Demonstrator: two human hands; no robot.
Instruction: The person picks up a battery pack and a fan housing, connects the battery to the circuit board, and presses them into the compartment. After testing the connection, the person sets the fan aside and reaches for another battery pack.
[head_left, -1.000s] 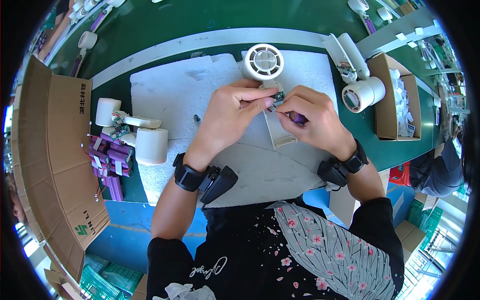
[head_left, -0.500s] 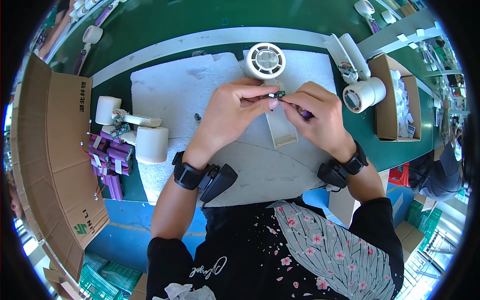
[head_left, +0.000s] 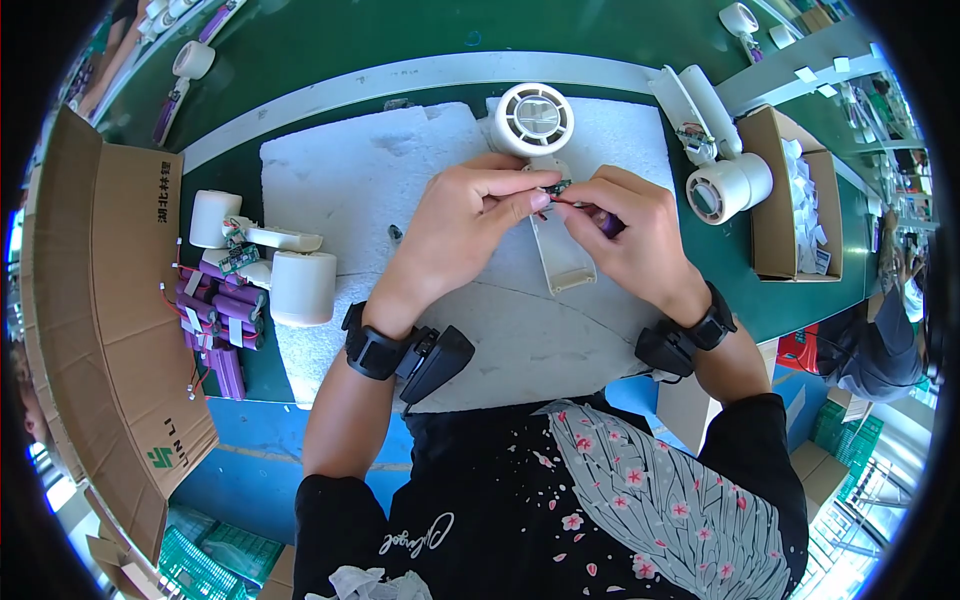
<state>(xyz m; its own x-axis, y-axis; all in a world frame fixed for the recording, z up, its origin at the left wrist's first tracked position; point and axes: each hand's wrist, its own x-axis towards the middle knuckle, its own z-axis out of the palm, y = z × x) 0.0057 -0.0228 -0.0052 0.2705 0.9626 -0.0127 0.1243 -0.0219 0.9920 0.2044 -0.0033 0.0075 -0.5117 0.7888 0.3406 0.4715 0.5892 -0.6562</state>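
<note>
I see my left hand (head_left: 465, 215) and right hand (head_left: 625, 225) pinching a small green circuit board (head_left: 560, 187) between fingertips over a white plastic fan (head_left: 545, 175), its handle running toward me, head away. An open brown cardboard box (head_left: 775, 200) at right holds white scraps.

Both hands (head_left: 545, 225) on small circuit board (head_left: 560, 187)

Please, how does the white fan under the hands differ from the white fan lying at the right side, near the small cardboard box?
The fan under the hands lies on the white foam sheet with its round grille facing up; the fan at the right lies on the green table, its grille turned sideways. The left hand and right hand work over the first one's open handle; nobody touches the second. Both are white handheld fans.
</note>
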